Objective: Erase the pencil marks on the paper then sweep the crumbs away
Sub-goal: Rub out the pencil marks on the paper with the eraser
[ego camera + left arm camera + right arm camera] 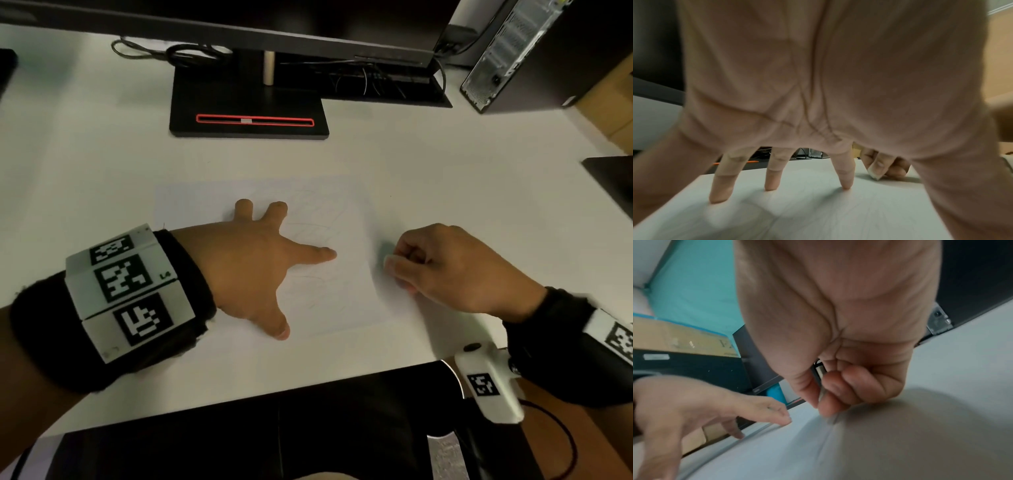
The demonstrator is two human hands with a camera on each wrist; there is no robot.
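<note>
erasing looks underway, not done: faint marks [318,233] remain on the paper [191,202] at desk [445,164] centre. left hand [253,263] splayed flat, pinning it. right hand [445,267] at 3 o'clock edge, fingers curled pinching a small pale eraser [388,261]. crumbs not visible; sweep pending.

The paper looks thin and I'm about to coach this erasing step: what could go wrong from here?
1. The right hand rubs at the paper right edge, away from the left hand spread fingers; that edge could crease or tear.
2. The pencil marks are faint, so some may be missed.
3. The eraser barely shows, so fingers may smudge.
</note>
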